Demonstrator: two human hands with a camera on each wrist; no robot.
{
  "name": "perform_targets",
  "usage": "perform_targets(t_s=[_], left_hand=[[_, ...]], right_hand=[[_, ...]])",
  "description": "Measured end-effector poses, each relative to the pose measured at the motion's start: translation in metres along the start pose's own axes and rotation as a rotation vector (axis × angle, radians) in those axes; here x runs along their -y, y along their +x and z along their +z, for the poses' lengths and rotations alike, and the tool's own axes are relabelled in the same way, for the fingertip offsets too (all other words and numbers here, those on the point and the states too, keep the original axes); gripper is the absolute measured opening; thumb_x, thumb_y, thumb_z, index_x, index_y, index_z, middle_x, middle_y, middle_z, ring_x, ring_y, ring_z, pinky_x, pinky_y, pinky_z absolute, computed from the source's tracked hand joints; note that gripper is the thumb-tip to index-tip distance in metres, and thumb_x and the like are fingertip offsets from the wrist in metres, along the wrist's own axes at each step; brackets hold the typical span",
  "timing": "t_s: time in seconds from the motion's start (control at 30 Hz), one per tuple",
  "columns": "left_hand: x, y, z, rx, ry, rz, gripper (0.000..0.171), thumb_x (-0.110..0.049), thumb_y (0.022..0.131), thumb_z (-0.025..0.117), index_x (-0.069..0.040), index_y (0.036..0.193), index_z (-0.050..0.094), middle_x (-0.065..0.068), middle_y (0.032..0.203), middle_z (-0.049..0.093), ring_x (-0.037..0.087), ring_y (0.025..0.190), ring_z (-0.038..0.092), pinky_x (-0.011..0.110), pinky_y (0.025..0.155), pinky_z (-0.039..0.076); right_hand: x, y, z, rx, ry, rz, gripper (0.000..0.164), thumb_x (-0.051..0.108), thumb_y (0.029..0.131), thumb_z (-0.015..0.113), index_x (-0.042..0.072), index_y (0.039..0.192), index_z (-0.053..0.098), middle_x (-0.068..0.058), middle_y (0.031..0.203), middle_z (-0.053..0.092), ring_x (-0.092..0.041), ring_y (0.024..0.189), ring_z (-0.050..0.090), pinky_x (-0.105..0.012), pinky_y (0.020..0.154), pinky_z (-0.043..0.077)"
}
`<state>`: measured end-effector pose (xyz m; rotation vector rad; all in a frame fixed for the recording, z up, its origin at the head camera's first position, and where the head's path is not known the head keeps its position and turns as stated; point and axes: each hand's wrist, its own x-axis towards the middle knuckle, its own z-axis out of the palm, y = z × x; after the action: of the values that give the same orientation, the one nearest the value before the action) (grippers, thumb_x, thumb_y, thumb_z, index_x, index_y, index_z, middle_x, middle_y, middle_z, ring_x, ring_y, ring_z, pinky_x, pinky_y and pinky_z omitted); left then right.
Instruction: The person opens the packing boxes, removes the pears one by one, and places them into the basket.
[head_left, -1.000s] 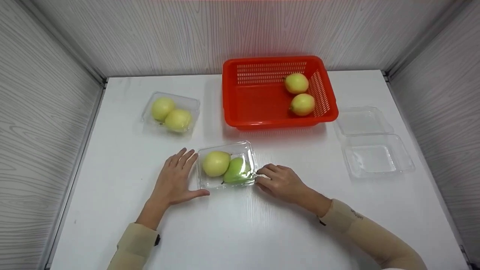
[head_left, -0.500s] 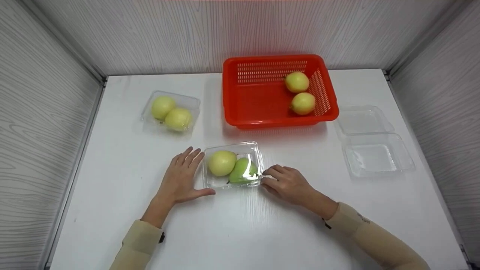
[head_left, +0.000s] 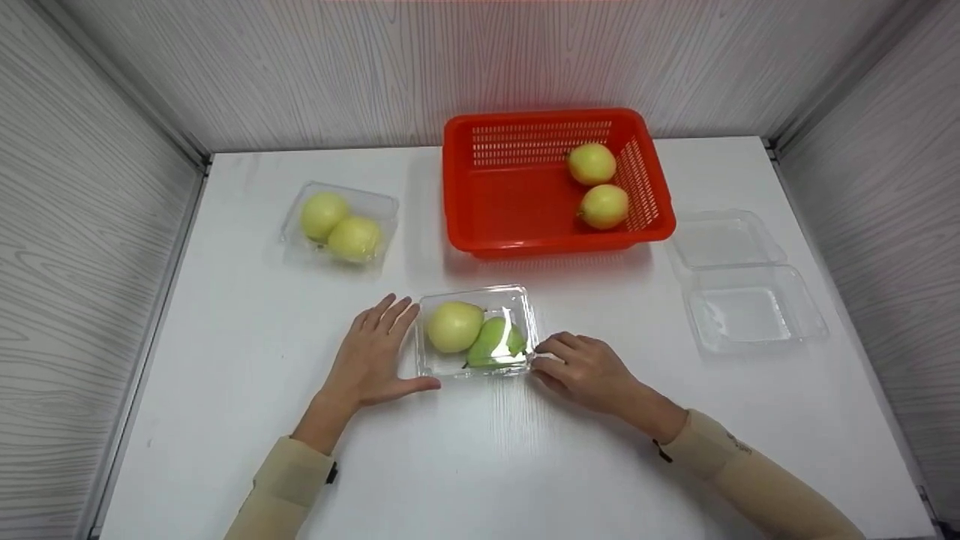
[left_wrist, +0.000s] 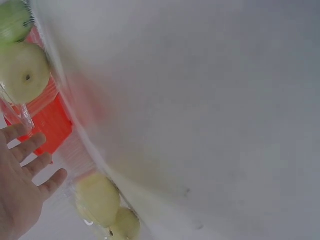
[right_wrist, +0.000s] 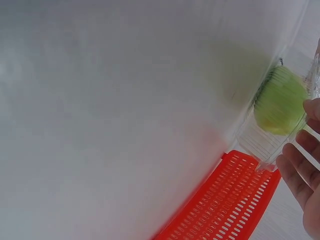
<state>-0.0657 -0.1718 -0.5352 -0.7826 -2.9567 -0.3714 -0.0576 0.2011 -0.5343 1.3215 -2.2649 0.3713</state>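
Note:
A closed clear plastic clamshell box (head_left: pixel 514 300) lies mid-table, holding a yellow pear (head_left: pixel 454 328) and a green pear (head_left: pixel 495 341). Along its left side is my left hand (head_left: pixel 371 364), fingers straight and spread, index fingertip at the box edge, thumb out near the front corner. My right hand (head_left: pixel 581 371) has bent fingers at the lower right edge and pinches the rim there. In the right wrist view, its fingertips (right_wrist: pixel 311 107) meet the box wall beside the green pear (right_wrist: pixel 281 100). The left wrist view shows the spread left hand (left_wrist: pixel 22 185).
A red basket (head_left: pixel 510 246) at the back holds two yellow pears (head_left: pixel 598 186). At back left stands another clear clamshell box (head_left: pixel 381 206) with two yellow pears (head_left: pixel 337 226). An opened clamshell box (head_left: pixel 742 311) lies at the right. Panel walls border the white table (head_left: pixel 465 465).
The box with the yellow and green pears has slid to the right, and both hands have moved right along with it. Basket and other boxes stay where they were.

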Motion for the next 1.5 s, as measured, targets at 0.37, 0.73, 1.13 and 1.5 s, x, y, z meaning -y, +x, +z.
perform_targets(t_s=[0.37, 0.73, 1.13, 1.5], left_hand=[[-0.007, 0.007, 0.001, 0.024, 0.002, 0.012, 0.120, -0.093, 0.079, 0.055, -0.007, 0.161, 0.039, 0.015, 0.163, 0.049, 0.039, 0.155, 0.039, 0.061, 0.121, 0.043], [-0.011, 0.009, 0.002, 0.028, 0.010, -0.002, 0.119, -0.088, 0.078, 0.062, -0.008, 0.162, 0.038, 0.014, 0.164, 0.047, 0.038, 0.156, 0.039, 0.059, 0.123, 0.043], [-0.016, -0.010, -0.007, -0.042, -0.321, -0.161, 0.104, -0.061, 0.084, 0.080, -0.006, 0.161, 0.038, 0.014, 0.163, 0.048, 0.036, 0.152, 0.044, 0.057, 0.126, 0.042], [-0.025, -0.026, -0.017, -0.089, -0.897, -0.422, 0.076, -0.017, 0.095, 0.080, 0.001, 0.157, 0.041, 0.020, 0.154, 0.055, 0.038, 0.142, 0.055, 0.049, 0.111, 0.057]], right_hand=[[-0.003, -0.007, -0.006, 0.007, -0.004, 0.008, 0.019, 0.017, 0.084, 0.088, 0.017, 0.098, 0.076, 0.001, 0.099, 0.076, -0.018, 0.089, 0.074, -0.028, 0.069, 0.066], [-0.004, -0.010, -0.007, 0.014, -0.024, -0.005, 0.014, 0.019, 0.089, 0.084, 0.017, 0.100, 0.075, 0.001, 0.101, 0.076, -0.018, 0.090, 0.074, -0.029, 0.068, 0.065], [0.004, -0.004, -0.010, -0.044, -0.055, 0.016, 0.026, 0.017, 0.083, 0.088, 0.014, 0.105, 0.074, -0.003, 0.099, 0.075, -0.019, 0.087, 0.074, -0.028, 0.066, 0.065], [0.027, 0.019, -0.006, -0.161, -0.104, 0.029, 0.023, 0.019, 0.083, 0.087, 0.011, 0.100, 0.074, -0.002, 0.089, 0.073, -0.017, 0.076, 0.070, -0.026, 0.060, 0.063]])
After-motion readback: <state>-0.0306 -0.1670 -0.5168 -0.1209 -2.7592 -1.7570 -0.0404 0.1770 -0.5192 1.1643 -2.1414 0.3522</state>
